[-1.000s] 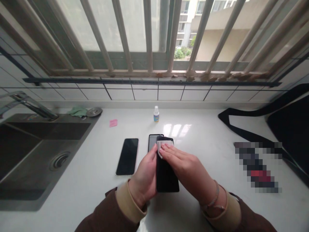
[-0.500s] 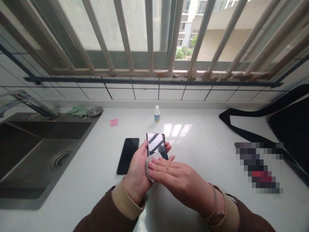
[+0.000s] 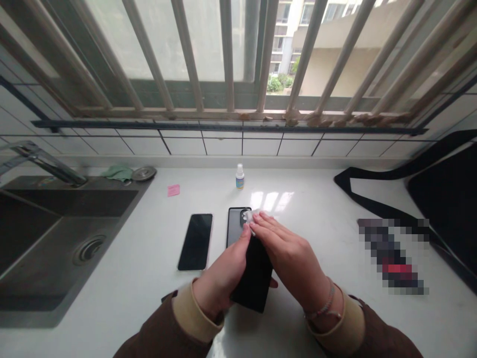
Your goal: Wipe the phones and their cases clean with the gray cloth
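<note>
My left hand [image 3: 225, 271] is wrapped round a smartphone [image 3: 257, 276], its dark face tilted up towards me. With my right hand [image 3: 288, 251] I press a small pale cloth [image 3: 250, 217] against the phone's far end, fingers together. Partly hidden behind the held phone, a black-rimmed grey phone case [image 3: 235, 226] with a camera area at its top right lies on the counter. A second smartphone [image 3: 196, 242] lies screen up to the left of my hands. Farther back stands a small white-capped spray bottle [image 3: 239, 178] with a blue and yellow label.
A pink slip [image 3: 173, 190] lies on the white counter [image 3: 316, 199]. At the left is a sink [image 3: 48, 298] with a faucet [image 3: 48, 164], a green cloth [image 3: 118, 173] and a metal strainer lid [image 3: 143, 173]. Black straps [image 3: 376, 173] and a blurred-out item [image 3: 395, 258] lie right.
The held phone has tilted and come nearer to me, uncovering the phone case behind it. My right hand with the cloth has moved from the phone's lower part to its far end.
</note>
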`<state>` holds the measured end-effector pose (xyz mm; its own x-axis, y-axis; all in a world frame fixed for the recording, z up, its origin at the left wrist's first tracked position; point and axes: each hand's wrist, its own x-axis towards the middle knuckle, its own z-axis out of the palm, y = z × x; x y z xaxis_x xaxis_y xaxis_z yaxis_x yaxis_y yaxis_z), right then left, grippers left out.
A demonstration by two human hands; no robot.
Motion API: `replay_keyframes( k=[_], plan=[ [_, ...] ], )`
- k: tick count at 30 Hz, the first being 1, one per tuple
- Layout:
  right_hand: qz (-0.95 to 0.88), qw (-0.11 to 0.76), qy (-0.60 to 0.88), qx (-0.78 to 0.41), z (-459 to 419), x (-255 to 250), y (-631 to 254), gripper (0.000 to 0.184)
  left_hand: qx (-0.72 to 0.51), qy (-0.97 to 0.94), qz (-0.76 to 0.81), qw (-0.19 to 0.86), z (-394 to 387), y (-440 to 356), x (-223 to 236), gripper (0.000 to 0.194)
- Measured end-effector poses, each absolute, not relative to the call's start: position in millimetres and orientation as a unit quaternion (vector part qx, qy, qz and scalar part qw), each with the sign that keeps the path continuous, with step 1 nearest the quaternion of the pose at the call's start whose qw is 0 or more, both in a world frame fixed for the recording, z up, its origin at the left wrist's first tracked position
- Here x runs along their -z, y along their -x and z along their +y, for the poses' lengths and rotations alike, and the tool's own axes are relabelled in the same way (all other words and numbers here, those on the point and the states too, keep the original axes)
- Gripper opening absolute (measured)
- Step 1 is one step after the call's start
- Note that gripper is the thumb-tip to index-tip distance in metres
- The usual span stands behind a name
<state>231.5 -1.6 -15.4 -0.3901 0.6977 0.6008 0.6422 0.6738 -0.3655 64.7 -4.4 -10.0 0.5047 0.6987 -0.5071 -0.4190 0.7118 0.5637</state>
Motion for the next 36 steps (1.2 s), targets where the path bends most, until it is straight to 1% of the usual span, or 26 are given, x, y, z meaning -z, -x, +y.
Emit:
replay_keyframes(
  k=[3, 5, 7, 10, 14, 18, 23, 27, 30, 33, 36],
  plan=[
    [-0.788, 0.416, 0.447, -0.077, 1.0, 14.2, -234.2, 0.034, -0.241, -0.248, 0.414, 0.842, -4.9, -59.0, 4.8, 0.073],
    [-0.758, 0.433, 0.474, -0.113, 2.8, 12.8, -236.1, 0.031, -0.211, -0.244, 0.408, 0.854, -3.5, -55.9, -1.0, 0.079],
    [-0.732, 0.437, 0.501, -0.146, 4.5, 10.6, -238.7, 0.027, -0.206, -0.23, 0.397, 0.864, -1.4, -53.7, -8.1, 0.078],
    [-0.696, 0.428, 0.542, -0.198, 6.5, 6.5, -243.0, 0.024, -0.245, -0.209, 0.37, 0.872, 2.9, -51.3, -17.3, 0.068],
    [-0.657, 0.444, 0.561, -0.239, 7.9, 6.8, -245.5, 0.028, -0.312, -0.156, 0.355, 0.868, 8.3, -50.4, -17.1, 0.067],
    [-0.635, 0.475, 0.543, -0.279, 7.3, 15.3, -240.6, 0.029, -0.353, -0.086, 0.374, 0.853, 10.6, -56.3, -7.9, 0.063],
    [-0.646, 0.479, 0.492, -0.333, 2.7, 21.0, -229.4, 0.029, -0.447, -0.042, 0.328, 0.831, 10.2, -63.6, 0.0, 0.052],
    [-0.651, 0.488, 0.451, -0.368, -3.6, 20.2, -221.8, 0.028, -0.474, -0.023, 0.369, 0.799, 9.7, -62.5, -1.4, 0.054],
    [-0.646, 0.487, 0.432, -0.399, -8.7, 17.8, -218.9, 0.029, -0.499, -0.019, 0.406, 0.765, 11.0, -58.8, -5.5, 0.059],
    [-0.65, 0.463, 0.425, -0.426, -12.5, 13.6, -218.2, 0.028, -0.537, -0.025, 0.37, 0.758, 14.2, -53.6, -9.5, 0.067],
    [-0.651, 0.428, 0.429, -0.458, -13.8, 10.0, -218.0, 0.027, -0.589, -0.012, 0.361, 0.723, 19.2, -49.0, -13.0, 0.065]
  ],
)
